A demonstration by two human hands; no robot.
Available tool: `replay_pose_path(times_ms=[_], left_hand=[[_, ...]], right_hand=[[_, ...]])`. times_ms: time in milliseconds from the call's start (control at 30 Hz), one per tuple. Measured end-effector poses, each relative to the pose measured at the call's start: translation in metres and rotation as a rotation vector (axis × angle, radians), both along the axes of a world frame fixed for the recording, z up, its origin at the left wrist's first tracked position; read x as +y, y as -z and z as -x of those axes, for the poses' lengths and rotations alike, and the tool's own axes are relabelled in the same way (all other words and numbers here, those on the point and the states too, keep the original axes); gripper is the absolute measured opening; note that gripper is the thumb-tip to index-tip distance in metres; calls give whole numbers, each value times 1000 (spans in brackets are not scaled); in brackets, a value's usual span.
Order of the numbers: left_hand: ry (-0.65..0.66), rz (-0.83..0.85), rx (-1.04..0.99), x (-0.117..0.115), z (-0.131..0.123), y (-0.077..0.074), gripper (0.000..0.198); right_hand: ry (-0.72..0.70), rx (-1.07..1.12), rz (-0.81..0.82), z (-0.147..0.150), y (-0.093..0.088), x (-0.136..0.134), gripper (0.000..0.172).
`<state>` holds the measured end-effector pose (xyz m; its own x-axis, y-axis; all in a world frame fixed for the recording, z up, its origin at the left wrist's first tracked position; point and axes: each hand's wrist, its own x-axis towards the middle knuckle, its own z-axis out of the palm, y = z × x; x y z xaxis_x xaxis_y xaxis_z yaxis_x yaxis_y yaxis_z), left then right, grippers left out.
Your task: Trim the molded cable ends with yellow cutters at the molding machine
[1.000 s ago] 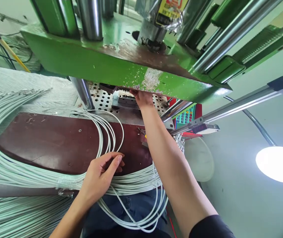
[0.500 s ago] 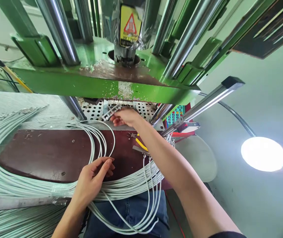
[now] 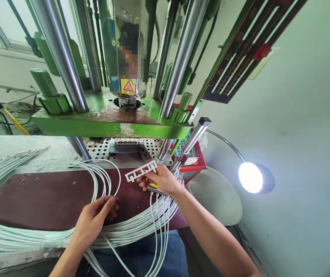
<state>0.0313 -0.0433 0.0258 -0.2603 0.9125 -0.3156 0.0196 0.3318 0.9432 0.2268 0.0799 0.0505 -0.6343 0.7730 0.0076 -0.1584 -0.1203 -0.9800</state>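
Note:
My right hand point(image 3: 166, 179) is closed on a white moulded plastic strip point(image 3: 141, 172), a ladder-like frame with short prongs, held above the brown board in front of the press. Partly hidden beneath that hand lies a yellow-handled tool point(image 3: 154, 186). My left hand point(image 3: 95, 215) is closed around looped white cables point(image 3: 107, 181), thumb against the forefinger, low over the board. Behind the strip, a metal mould point(image 3: 127, 147) sits on the perforated press bed. Several cables with metal ends point(image 3: 160, 207) hang down just below my right hand.
A green press plate point(image 3: 95, 129) with steel columns stands over the bed. A thick bundle of white cables point(image 3: 130, 229) curves along the board's point(image 3: 29, 200) near edge. At the right are a slanted metal bar point(image 3: 195, 134), a red control box point(image 3: 198, 163) and a lit lamp point(image 3: 250, 177).
My right hand has drawn the plastic strip back from the press bed towards me, over the board. My left hand keeps its hold on the cables. The view has tilted up and to the right.

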Motion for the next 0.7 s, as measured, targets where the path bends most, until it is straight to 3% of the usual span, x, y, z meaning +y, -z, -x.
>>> replay_pose_path(times_ms=[133,267,367,433,467,533,600,700], left_hand=[[23,-28,-33,-1,8,-10,46],[1,-71,32,9,27,-30,44],[-36,-82,74,34,44,-40,43],[-32,-66,117,62,54,-41,42],[-30,-56,136,78,58,-39,41],[-41,-38,169,115,64,-32,36],[-64,-4,223,152,68,-24,28],[-103,31,318,199,73,-11,25]], right_hand=[[229,-196,-178,-64,-5,-29,25],[566,-640,-340,-168,15,-48,27],[788,-1111,-321,-234,37,-44,30],[848,-1259,-290,-250,42,-40,30],[805,-1238,-283,-247,39,-40,30],[554,-1056,-302,-217,25,-43,33],[302,-914,-391,-164,5,-43,35],[171,-822,-664,-71,-15,-20,29]])
